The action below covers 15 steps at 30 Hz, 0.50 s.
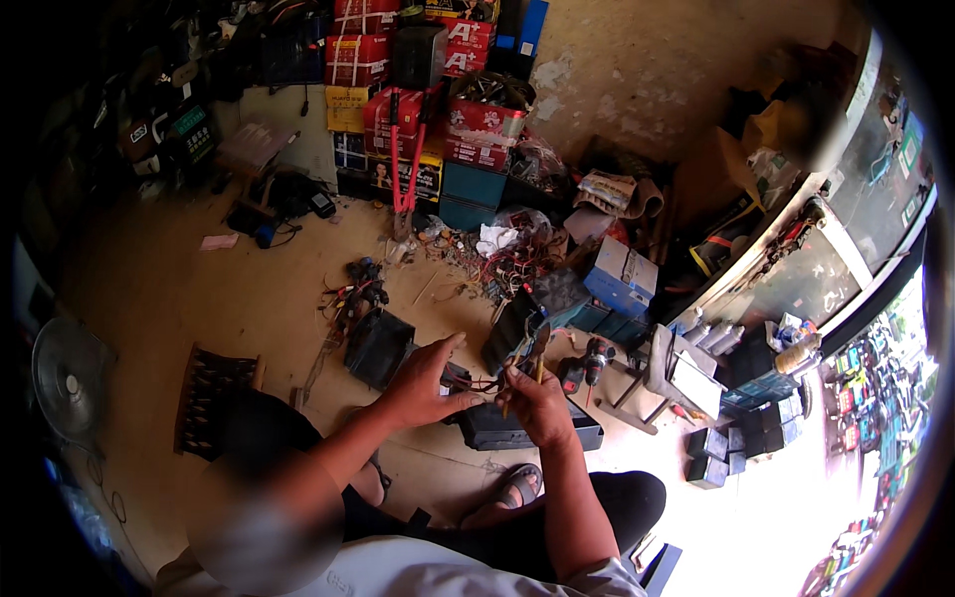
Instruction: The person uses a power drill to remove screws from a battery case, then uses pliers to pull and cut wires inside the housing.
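Observation:
My left hand is closed around the dark end of some thin wires, its thumb pointing toward the right hand. These wires stretch across the short gap between both hands. In my right hand is a hand tool with yellow-orange handles, which looks like pliers; its jaws are hard to make out. Below the hands lies a shallow black case. A black box sits beyond my left hand, and another dark, tilted box stands just beyond the right hand.
A cordless drill stands right of the hands. Scrap wires and red-handled bolt cutters lie ahead, before stacked red cartons. A woven stool and a round fan are at left. Small black batteries sit right.

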Available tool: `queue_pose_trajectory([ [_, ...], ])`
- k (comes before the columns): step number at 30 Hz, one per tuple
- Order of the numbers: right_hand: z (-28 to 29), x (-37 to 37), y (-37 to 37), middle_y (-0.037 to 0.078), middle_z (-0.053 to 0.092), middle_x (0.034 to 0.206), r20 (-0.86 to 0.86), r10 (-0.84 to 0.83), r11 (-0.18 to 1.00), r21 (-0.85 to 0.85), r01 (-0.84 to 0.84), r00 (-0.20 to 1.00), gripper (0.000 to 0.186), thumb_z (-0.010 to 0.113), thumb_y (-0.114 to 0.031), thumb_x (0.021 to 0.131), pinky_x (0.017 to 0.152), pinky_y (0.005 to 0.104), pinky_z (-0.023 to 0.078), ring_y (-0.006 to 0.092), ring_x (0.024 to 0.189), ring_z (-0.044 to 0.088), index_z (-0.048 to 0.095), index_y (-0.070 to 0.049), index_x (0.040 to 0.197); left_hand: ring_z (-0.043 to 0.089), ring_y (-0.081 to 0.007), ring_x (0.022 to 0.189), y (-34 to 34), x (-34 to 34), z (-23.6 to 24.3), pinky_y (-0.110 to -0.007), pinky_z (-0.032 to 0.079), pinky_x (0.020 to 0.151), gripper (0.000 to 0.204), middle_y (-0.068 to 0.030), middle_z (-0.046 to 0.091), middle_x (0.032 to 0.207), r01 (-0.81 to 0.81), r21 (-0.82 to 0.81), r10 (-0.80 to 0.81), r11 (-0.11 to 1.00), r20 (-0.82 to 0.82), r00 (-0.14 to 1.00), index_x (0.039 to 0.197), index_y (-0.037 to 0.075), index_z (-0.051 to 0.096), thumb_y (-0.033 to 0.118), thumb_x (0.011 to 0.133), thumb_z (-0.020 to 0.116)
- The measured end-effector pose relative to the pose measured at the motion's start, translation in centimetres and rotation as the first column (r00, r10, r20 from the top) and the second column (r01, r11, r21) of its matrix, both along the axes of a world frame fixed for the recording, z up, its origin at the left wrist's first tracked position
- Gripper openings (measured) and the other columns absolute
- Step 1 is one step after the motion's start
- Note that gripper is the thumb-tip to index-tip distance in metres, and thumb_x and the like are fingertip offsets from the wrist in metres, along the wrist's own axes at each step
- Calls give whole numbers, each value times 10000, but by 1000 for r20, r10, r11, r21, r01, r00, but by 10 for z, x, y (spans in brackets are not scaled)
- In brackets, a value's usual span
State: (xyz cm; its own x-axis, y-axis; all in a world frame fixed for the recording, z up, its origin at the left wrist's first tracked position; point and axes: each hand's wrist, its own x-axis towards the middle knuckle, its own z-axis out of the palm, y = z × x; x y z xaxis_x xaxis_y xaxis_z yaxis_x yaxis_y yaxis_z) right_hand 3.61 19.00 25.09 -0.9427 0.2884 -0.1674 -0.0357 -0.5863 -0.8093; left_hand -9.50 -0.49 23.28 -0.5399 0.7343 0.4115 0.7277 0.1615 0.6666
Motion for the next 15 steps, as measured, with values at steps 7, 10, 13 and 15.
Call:
queue_pose_trajectory([
  [7,-9,-1,-15,7,676,869,73,36,994,98,-43,997,188,707,-185,985,647,251,489,93,719,608,670,-42,1101,667,-190,1057,16,27,-6,-333,537,934,613,-69,666,1197,235,183,-296,955,651,699,1426,18,493,174,918,798],
  [10,-6,3,-19,-6,681,842,173,13,948,310,-67,985,201,708,-224,990,618,231,465,69,700,592,698,-34,1054,686,-167,966,19,33,-9,-332,551,860,400,-100,698,1047,186,67,-196,980,467,862,1304,12,573,198,979,715],
  [13,-13,0,-20,-11,680,811,225,-78,865,499,-46,971,241,714,-267,995,606,244,466,77,674,592,722,-32,1048,702,-300,886,21,39,-23,-420,548,790,339,-161,716,974,82,-26,-69,996,336,939,1246,8,581,235,1004,650],
  [15,-10,0,-25,-11,663,764,220,-153,822,569,1,963,248,698,-274,1006,587,240,447,71,657,581,736,-31,1031,702,-339,824,21,35,-37,-450,541,734,291,-177,710,922,-11,-41,26,999,366,930,1192,5,576,236,1018,610],
])
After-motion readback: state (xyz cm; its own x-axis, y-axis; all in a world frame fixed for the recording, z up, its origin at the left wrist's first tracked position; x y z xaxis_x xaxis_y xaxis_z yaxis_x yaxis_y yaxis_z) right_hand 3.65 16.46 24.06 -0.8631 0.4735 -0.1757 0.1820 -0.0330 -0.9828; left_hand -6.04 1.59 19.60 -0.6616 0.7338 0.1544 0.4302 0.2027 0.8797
